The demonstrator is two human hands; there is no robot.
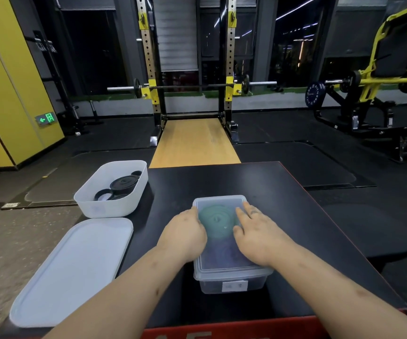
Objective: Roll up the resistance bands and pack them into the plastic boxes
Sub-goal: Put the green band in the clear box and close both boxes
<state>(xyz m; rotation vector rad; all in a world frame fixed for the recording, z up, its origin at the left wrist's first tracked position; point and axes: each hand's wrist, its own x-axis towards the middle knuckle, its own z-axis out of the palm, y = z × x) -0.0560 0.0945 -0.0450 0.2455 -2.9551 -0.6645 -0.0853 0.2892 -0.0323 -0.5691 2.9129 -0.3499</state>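
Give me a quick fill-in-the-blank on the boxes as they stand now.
1. The left hand and right hand both press on the clear box's ____.
2. The rolled band seen through it by the fingertips is ____.
3. The open white box holds ____ bands.
Missing: lid; green; black.

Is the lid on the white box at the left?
No, the white box stands open, and a white lid lies flat beside it.

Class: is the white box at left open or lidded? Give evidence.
Open. The white box shows black bands inside; a lid lies beside it.
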